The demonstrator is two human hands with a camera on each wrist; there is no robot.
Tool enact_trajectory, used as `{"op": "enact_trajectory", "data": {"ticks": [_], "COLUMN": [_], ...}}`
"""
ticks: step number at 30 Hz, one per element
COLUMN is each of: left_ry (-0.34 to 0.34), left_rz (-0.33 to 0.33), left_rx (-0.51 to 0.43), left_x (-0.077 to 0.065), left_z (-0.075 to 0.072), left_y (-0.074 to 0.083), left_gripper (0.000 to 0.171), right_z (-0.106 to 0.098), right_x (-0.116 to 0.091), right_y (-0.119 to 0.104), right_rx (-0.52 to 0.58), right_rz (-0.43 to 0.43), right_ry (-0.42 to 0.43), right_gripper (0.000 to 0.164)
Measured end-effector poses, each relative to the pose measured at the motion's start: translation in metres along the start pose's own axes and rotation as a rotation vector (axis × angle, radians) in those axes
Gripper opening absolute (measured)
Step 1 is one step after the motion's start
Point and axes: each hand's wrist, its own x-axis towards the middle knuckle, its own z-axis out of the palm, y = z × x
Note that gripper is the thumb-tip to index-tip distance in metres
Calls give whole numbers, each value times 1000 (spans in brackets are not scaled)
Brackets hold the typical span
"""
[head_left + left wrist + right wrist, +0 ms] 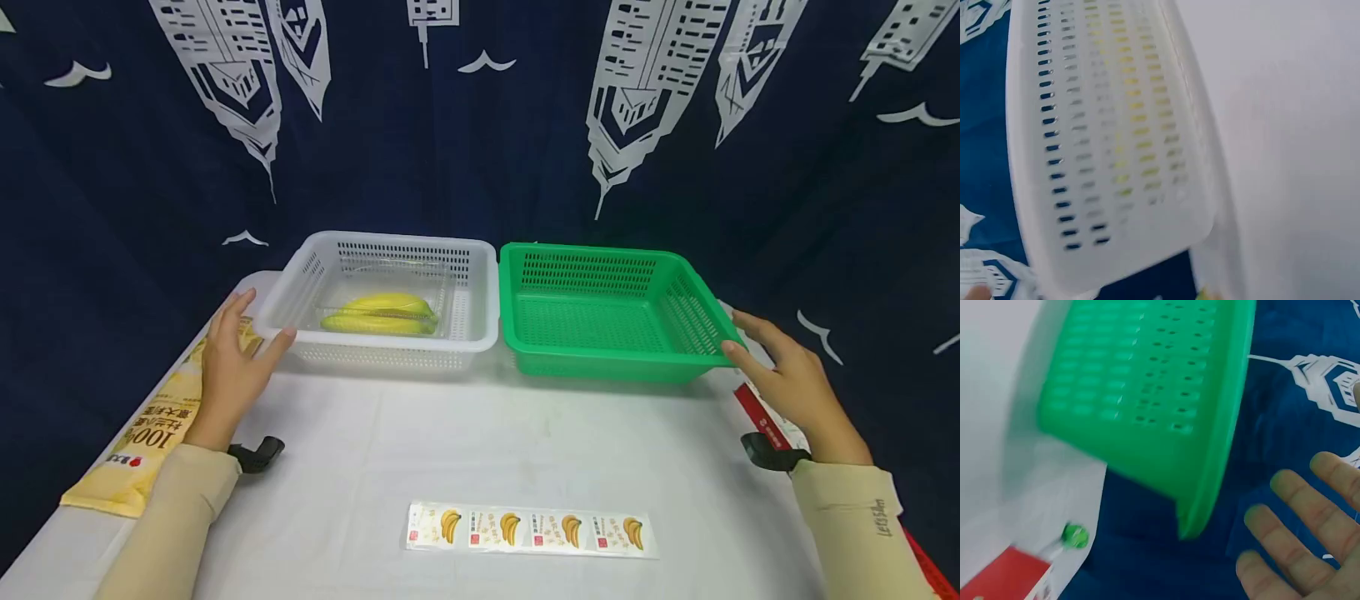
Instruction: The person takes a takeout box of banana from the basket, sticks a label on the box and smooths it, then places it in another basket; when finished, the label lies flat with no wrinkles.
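A white plastic basket (390, 343) stands at the back left of the table, holding a clear plastic box (442, 292) with yellow bananas (378, 315) in it. In the left wrist view the bananas show yellow through the slots of the white basket (1110, 262). My left hand (232, 362) is at that basket's left front corner, fingers spread. Beside it sits a green basket (607, 360) with nothing in it. My right hand (795, 392) is at its right front corner; in the right wrist view the straight fingers (1300, 519) stand apart from the green basket (1147, 444).
A strip of banana stickers (532, 530) lies near the table's front. To the left, a yellow printed bag (161, 417) lies partly under my left arm. Something red and white (761, 417) lies beneath my right hand. A dark blue patterned curtain (465, 150) hangs behind the table.
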Motion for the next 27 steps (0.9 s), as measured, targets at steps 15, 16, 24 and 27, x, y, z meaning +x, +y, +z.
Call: {"op": "enact_trajectory", "data": {"ticks": [15,16,24,27], "left_ry": [54,56,76,61], "left_rz": [-345,-348,-346,-335], "left_rx": [-705,-717,-711,-709], "left_x": [18,19,22,22], "left_z": [31,33,40,42], "left_y": [-20,-20,-25,-26], "left_gripper": [95,95,95,93], "right_z": [-4,-4,4,8], "right_x": [40,43,68,76], "right_y": [-26,-27,-39,-44], "right_rx": [205,215,234,269], "right_rz": [-30,-32,-107,-119], "right_ry": [-133,-148,-291,-324], "right_gripper": [59,58,59,59]}}
